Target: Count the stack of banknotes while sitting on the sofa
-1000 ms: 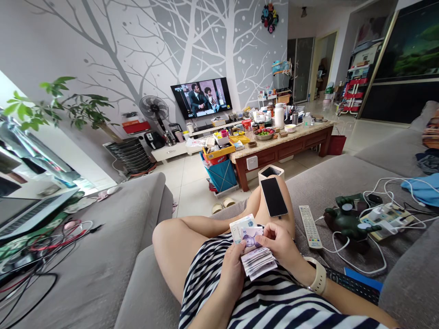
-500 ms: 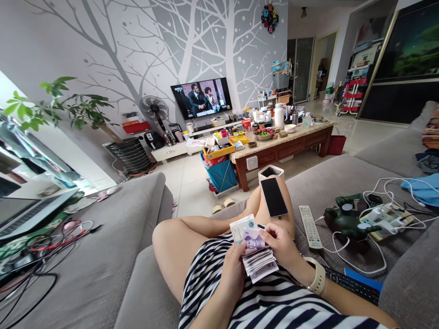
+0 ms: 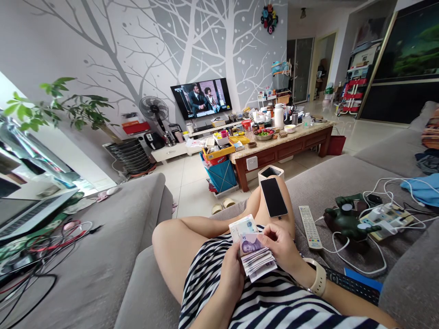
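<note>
Pale paper banknotes (image 3: 255, 260) sit in a loose stack just above the person's lap, over a black-and-white striped shirt (image 3: 264, 304). The left hand (image 3: 234, 274) is closed around the stack from below, and the right hand (image 3: 280, 249) grips the upper notes between thumb and fingers, with a note bearing a portrait showing on top and a paler note standing up behind it. A cream watch (image 3: 318, 279) circles the right wrist.

A black phone (image 3: 273, 197) lies face up on the person's raised knee, well above the hands. To the right on the grey sofa (image 3: 343, 183) are a white remote (image 3: 309, 226), a green toy figure (image 3: 348, 215) and a power strip (image 3: 386, 218) tangled in white cables, while a dark remote (image 3: 353, 285) lies just beside the right forearm. A laptop (image 3: 24, 217) and black cables rest on the sofa to the left.

Ahead, across the tiled floor, stands a wooden desk (image 3: 281, 157) crowded with bottles and a bowl of fruit (image 3: 264, 134) — beyond it, a television (image 3: 201, 98) is lit on the tree-patterned wall.
</note>
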`<act>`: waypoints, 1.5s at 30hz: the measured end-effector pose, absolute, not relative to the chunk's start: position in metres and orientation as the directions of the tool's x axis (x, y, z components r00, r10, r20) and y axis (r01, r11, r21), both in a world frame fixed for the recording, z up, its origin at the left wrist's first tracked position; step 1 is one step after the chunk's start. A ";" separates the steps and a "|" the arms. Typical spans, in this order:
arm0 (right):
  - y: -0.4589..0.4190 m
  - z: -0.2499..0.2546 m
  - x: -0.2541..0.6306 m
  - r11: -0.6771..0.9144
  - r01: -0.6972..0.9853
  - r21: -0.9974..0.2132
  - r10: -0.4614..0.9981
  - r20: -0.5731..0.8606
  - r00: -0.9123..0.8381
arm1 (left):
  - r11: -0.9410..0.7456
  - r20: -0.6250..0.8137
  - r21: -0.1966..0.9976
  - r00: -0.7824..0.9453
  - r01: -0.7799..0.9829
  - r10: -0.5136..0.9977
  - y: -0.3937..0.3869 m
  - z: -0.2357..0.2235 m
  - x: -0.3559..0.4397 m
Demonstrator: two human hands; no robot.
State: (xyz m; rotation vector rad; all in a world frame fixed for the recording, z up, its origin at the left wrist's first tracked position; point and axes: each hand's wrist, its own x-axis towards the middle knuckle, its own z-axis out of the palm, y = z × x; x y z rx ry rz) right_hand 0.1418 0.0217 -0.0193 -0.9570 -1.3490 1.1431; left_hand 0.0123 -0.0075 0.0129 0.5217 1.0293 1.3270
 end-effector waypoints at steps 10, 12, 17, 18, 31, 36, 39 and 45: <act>0.017 -0.012 0.141 0.196 -0.162 -0.967 0.964 0.220 -0.149 | 0.188 -0.282 0.840 -0.114 -0.509 0.952 -0.010 0.020 0.016; 0.017 -0.011 0.142 0.194 -0.165 -0.967 0.962 0.221 -0.160 | 0.198 -0.292 0.836 -0.108 -0.511 0.950 -0.010 0.020 0.015; 0.018 -0.010 0.142 0.215 -0.154 -0.965 0.959 0.238 -0.154 | 0.210 -0.292 0.829 -0.081 -0.518 0.953 -0.008 0.013 0.011; 0.018 -0.010 0.142 0.217 -0.155 -0.964 0.959 0.240 -0.149 | 0.210 -0.288 0.831 -0.077 -0.515 0.954 -0.008 0.011 0.010; 0.016 -0.008 0.143 0.250 -0.155 -0.956 0.951 0.272 -0.149 | 0.197 -0.297 0.841 -0.125 -0.504 0.947 -0.012 0.027 0.016; 0.016 -0.008 0.143 0.247 -0.161 -0.955 0.949 0.272 -0.158 | 0.217 -0.317 0.832 -0.116 -0.511 0.941 -0.011 0.027 0.016; 0.016 -0.008 0.143 0.246 -0.171 -0.954 0.948 0.274 -0.162 | 0.206 -0.294 0.839 -0.102 -0.504 0.950 -0.010 0.026 0.016; 0.017 -0.008 0.143 0.248 -0.185 -0.951 0.945 0.279 -0.168 | 0.197 -0.274 0.838 -0.079 -0.509 0.959 -0.011 0.025 0.015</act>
